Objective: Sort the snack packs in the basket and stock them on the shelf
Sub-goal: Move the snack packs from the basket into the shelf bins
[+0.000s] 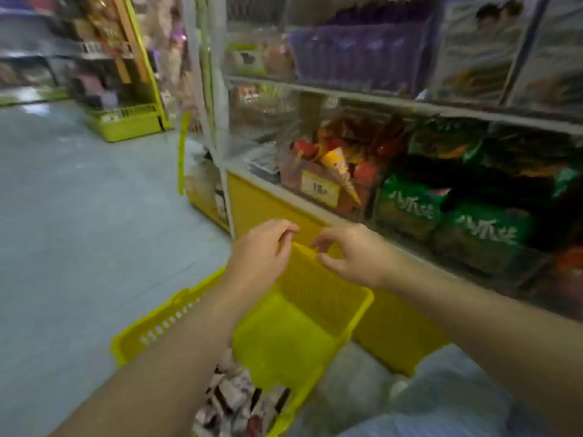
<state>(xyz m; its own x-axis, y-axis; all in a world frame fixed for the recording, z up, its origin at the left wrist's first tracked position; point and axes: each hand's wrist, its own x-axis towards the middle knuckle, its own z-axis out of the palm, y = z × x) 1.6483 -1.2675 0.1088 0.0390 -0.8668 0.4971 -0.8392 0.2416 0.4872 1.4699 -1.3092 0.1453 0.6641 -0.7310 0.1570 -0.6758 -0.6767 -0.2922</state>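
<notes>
Left hand [263, 250] and right hand [355, 255] curl at basket [318, 290] rim (grip unclear, blurred), probably steadying it by the shelf [353, 100] to reach packs [233, 400].

Snack packs [233, 402] cut off by bottom edge; shelf goods [362, 55] blurred.

The basket [315, 288] sits on the floor [79, 231], just before the shelf [378, 104] at right. Snack packs [233, 402] lie in its near end.
</notes>
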